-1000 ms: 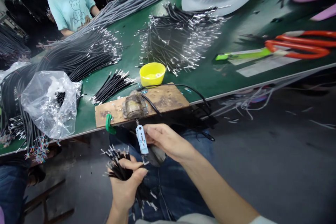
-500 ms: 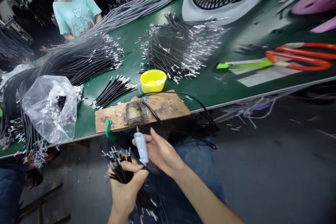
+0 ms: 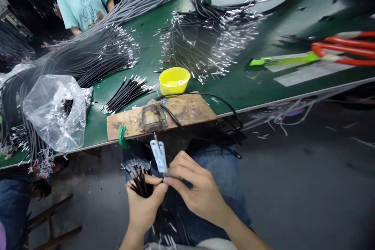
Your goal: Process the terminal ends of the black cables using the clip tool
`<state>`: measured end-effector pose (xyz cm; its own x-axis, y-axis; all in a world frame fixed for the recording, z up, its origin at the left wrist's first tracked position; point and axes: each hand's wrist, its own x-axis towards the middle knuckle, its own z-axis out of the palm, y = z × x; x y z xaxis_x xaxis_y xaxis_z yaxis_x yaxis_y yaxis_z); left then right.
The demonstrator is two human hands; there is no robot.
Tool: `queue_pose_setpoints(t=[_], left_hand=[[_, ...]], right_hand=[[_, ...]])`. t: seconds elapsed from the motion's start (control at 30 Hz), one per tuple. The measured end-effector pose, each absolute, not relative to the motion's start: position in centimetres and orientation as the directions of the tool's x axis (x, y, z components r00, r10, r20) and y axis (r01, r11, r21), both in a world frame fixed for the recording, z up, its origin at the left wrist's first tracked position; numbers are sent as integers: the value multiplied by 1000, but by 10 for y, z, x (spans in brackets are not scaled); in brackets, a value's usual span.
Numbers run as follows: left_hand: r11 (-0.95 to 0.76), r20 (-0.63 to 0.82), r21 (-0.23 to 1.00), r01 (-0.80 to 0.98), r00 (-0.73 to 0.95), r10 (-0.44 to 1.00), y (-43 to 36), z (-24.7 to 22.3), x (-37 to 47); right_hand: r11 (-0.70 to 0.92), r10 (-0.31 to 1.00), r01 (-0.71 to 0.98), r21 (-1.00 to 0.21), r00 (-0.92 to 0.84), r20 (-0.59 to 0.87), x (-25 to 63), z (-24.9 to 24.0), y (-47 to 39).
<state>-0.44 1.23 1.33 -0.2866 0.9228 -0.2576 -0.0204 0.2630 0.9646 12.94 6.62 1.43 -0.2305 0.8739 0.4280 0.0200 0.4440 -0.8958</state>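
My left hand (image 3: 145, 207) is wrapped around a bundle of short black cables (image 3: 140, 181) with silvery ends. Its thumb and forefinger pinch the tip of one black cable (image 3: 163, 180). Against that same tip, the fingers of my right hand (image 3: 193, 183) are pressed together; their grip is partly hidden. Just above the fingertips, a light blue clip (image 3: 159, 155) sits on the thin shaft of a small motor (image 3: 151, 117). The motor is fixed to a wooden board (image 3: 191, 111) at the table edge.
A green clamp (image 3: 122, 136) grips the board's left end. Behind it are a yellow bowl (image 3: 174, 82), a small cable pile (image 3: 127, 93) and a larger one (image 3: 202, 43). A plastic bag (image 3: 55, 113) lies left; a cutter (image 3: 281, 59) and orange-handled scissors (image 3: 340, 52) right. Someone (image 3: 84, 4) sits opposite.
My right hand has moved down from beside the blue clip, and its fingers have closed at the cable tip by my left thumb. The view has tilted slightly downward.
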Motion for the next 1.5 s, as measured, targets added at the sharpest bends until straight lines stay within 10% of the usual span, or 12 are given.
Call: queue_pose_setpoints(t=[0.1,0.23,0.37,0.6,1.03,1.5], left_hand=[[326,-336,942,-83,-216,917,9,12,-1],[323,-339,940,-111,-176,924,9,7,-5],[169,-133,980,108,-279,951,8,8,-8],[34,76,919,392,-261,962,9,19,-10],[-24,138,971,240,-472,871,4,28,-3],[14,77,980,197,-444,893,16,18,1]], right_hand=[[362,905,-99,-927,-199,375,124,8,62],[-249,886,-517,-819,-463,23,118,0,62],[-594,732,-434,-677,-640,-233,119,2,72],[-470,789,-362,-805,-582,-199,129,7,82],[-452,868,-540,-710,-450,-210,106,24,102],[-645,763,-694,-322,-613,-206,91,-4,98]])
